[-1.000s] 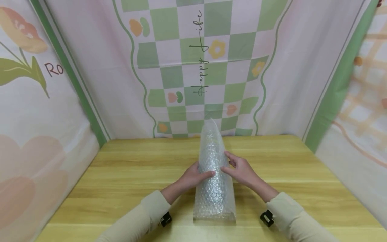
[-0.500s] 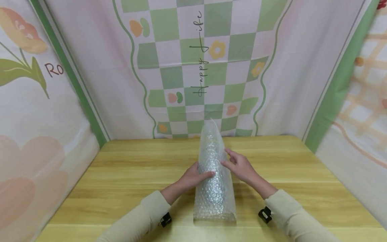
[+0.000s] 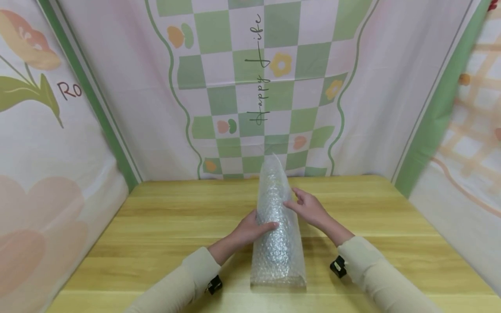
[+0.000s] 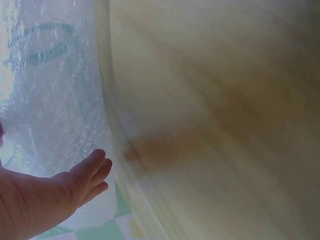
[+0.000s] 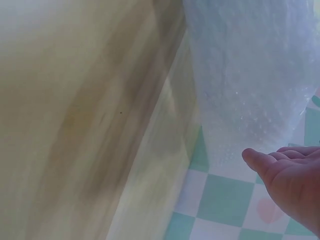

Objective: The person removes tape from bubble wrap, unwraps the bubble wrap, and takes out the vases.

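Observation:
A long bubble-wrapped bundle (image 3: 275, 248) stands in the middle of the wooden table, wide at the near end and narrowing to a loose film tip. What the wrap encloses cannot be made out; a teal curved mark shows through the bubble wrap (image 4: 55, 100) in the left wrist view. My left hand (image 3: 250, 228) holds the bundle's left side, thumb across its front and fingers partly hidden behind the edge. On the right edge, higher up, my right hand (image 3: 311, 208) touches the film with its thumb, fingers extended along the side.
The wooden table (image 3: 164, 204) reaches back to a hanging cloth (image 3: 219, 100) with green checks. More printed cloth hangs on the left (image 3: 51, 187) and the right side. A small black device (image 3: 338, 266) sits under each cuff.
My right hand has slid a little up and away along the bundle's right edge. The left hand and the bundle have stayed in place.

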{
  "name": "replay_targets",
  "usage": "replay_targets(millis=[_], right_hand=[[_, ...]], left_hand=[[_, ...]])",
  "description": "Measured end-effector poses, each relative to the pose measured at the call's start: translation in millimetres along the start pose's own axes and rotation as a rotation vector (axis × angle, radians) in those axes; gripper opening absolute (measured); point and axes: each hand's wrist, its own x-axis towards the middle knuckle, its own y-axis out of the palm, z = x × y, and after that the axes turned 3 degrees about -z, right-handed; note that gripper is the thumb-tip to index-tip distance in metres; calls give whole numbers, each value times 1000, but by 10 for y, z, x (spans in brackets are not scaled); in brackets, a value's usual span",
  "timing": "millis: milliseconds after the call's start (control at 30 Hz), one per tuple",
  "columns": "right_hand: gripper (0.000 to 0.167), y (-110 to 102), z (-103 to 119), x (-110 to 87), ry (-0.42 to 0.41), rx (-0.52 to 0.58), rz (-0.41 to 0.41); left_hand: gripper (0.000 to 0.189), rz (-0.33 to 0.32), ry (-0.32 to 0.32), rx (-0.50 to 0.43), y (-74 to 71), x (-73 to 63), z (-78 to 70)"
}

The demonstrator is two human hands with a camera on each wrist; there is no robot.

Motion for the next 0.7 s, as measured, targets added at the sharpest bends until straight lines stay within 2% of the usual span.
replay_targets(millis=[300, 700], right_hand=[[81, 45, -50, 93, 7, 20, 10], [87, 87, -47, 110, 11, 63, 42]], left_hand=[[84, -7, -6, 14, 1, 0, 3], [84, 0, 7, 40, -10, 13, 16]])
